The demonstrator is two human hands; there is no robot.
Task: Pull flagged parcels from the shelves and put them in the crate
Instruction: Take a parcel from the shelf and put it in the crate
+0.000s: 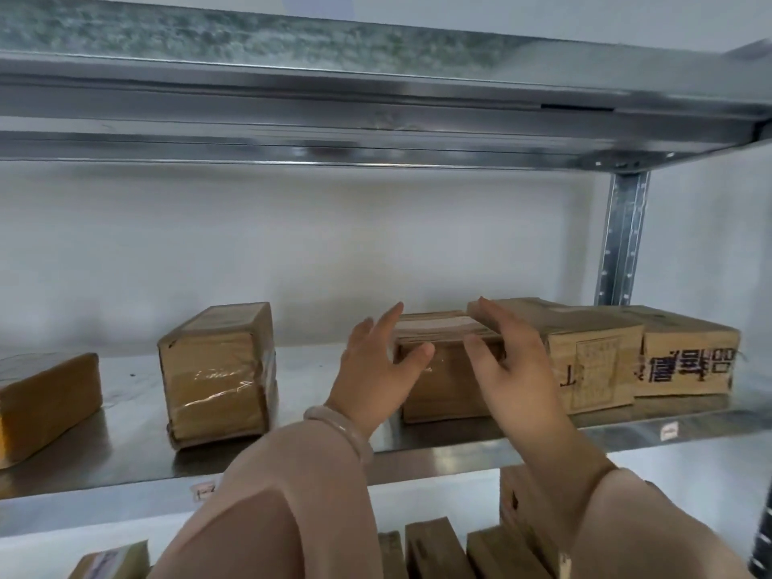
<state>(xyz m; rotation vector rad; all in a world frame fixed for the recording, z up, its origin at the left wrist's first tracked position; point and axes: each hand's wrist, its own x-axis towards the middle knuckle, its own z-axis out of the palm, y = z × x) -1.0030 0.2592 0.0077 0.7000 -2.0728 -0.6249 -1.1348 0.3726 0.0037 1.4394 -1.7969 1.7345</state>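
A small brown cardboard parcel (443,386) stands on the metal shelf (133,436), mid-frame. My left hand (376,369) is spread open just at its left side, thumb near its upper front edge. My right hand (509,361) is open at its right side, fingers reaching over the top, thumb in front. Whether either hand touches the box is unclear. No flag or marker shows on this parcel. No crate is in view.
A taped parcel (217,378) stands left of my hands, and a flatter yellowish one (41,403) lies at the far left. Two printed boxes (593,361) (685,357) crowd the right. A low shelf beam (376,110) runs overhead. More parcels (434,553) sit on the shelf below.
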